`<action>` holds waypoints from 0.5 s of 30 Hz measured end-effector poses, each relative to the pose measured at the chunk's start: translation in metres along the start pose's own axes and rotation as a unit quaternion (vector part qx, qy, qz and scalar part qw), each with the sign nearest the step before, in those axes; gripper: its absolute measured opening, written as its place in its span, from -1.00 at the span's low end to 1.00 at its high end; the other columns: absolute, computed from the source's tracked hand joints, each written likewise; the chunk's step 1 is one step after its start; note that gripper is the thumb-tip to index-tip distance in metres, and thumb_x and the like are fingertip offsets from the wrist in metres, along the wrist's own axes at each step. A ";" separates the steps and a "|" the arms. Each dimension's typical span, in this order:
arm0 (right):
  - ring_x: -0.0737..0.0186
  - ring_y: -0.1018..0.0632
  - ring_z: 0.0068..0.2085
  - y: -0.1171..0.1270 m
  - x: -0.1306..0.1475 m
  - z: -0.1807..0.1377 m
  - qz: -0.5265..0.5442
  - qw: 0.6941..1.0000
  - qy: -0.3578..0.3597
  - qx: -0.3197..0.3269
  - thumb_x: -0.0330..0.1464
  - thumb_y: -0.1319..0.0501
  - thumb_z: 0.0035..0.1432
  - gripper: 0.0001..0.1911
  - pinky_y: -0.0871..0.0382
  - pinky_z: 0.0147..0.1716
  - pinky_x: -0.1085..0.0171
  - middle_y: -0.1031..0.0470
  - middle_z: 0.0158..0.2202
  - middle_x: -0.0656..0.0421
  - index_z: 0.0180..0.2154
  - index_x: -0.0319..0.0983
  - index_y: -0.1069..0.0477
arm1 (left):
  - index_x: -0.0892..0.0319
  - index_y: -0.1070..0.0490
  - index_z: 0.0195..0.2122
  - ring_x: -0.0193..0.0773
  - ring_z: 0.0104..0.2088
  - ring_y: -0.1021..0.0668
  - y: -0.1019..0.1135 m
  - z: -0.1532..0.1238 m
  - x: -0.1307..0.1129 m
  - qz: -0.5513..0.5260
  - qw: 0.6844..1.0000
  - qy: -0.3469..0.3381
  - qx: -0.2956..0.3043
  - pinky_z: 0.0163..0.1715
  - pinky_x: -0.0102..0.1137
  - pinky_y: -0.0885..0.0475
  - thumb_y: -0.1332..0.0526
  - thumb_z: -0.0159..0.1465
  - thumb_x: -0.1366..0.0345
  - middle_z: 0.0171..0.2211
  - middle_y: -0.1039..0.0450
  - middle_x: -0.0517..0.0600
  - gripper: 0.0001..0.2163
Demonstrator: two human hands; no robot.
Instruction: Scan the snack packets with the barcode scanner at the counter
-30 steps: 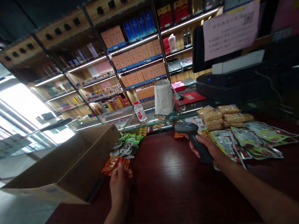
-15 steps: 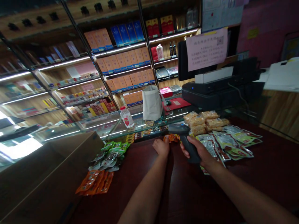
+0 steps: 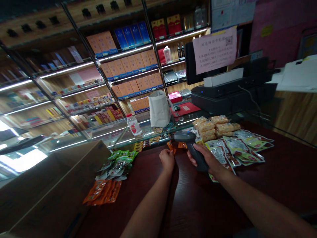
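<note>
My right hand [image 3: 206, 157] is wrapped round the handle of a dark barcode scanner [image 3: 195, 148], its head pointing left. Just left of it, my left hand [image 3: 167, 158] pinches a small orange snack packet [image 3: 171, 146] above the far edge of the dark red table. Another orange packet [image 3: 182, 145] lies under the scanner's head, partly hidden. Beyond my right hand, wrapped tan snacks [image 3: 210, 127] are stacked, with flat silver-and-green pouches [image 3: 240, 148] spread beside them. On the left lie several orange packets [image 3: 104, 191] and a heap of green-topped packets [image 3: 117, 163].
An open cardboard box [image 3: 56, 178] stands at the left. Behind the table, a glass counter carries a red-capped bottle [image 3: 133, 125] and a white bag [image 3: 159, 109]. A monitor with a pink notice [image 3: 215, 49] is at back right. Lit shelves hold boxed goods.
My left hand has drawn an orange packet slightly left, away from the other orange packet. The scanner in my right hand has shifted a little left as well.
</note>
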State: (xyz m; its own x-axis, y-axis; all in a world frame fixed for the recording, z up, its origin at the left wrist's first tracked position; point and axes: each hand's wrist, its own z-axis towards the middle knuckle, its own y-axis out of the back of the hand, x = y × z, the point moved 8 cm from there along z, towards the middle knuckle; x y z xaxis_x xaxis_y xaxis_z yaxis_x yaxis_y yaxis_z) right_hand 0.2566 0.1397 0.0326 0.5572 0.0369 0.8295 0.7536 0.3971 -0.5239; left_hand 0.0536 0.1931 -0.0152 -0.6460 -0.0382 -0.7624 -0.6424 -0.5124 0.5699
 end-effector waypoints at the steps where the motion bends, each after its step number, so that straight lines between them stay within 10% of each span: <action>1: 0.37 -0.38 -0.64 -0.001 0.000 0.000 -0.001 1.000 0.000 0.002 -0.07 -0.24 0.17 -0.64 -0.22 -0.70 0.40 -0.49 -0.54 0.21 -0.39 -0.25 -0.45 | 0.14 -0.31 -0.52 -0.09 -0.17 -0.54 0.005 -0.001 0.003 -0.016 1.000 0.004 0.001 -0.06 -0.22 -0.34 -0.21 0.16 0.36 -0.36 -0.50 0.07 -0.87; 9: 0.36 -0.39 -0.64 -0.008 -0.007 -0.002 -0.003 1.000 -0.014 0.022 -0.09 -0.23 0.20 -0.65 -0.24 -0.70 0.40 -0.50 -0.51 0.21 -0.21 -0.25 -0.47 | 0.10 -0.16 -0.32 -0.33 -0.64 -0.48 0.062 -0.044 0.040 -0.214 0.971 0.058 0.090 -0.64 -0.46 -0.32 -0.16 0.19 -0.03 -0.46 -0.55 -0.02 -0.68; 15: 0.36 -0.41 -0.64 -0.017 -0.019 -0.008 -0.029 0.997 -0.042 0.051 -0.10 -0.26 0.17 -0.65 -0.25 -0.71 0.40 -0.52 -0.50 0.19 -0.20 -0.26 -0.46 | 0.12 -0.15 -0.28 -0.31 -0.57 -0.58 0.088 -0.064 0.041 -0.340 0.930 0.094 0.103 -0.56 -0.45 -0.45 -0.33 0.10 0.05 -0.48 -0.56 -0.07 -0.61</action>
State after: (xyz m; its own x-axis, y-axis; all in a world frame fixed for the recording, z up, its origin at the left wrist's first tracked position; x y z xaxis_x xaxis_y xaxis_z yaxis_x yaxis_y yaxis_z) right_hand 0.2357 0.1249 0.0242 0.4787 0.0868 0.8737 0.7419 0.4920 -0.4554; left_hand -0.0030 0.0919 -0.0157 0.0086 0.0760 -0.9971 -0.9538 -0.2988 -0.0310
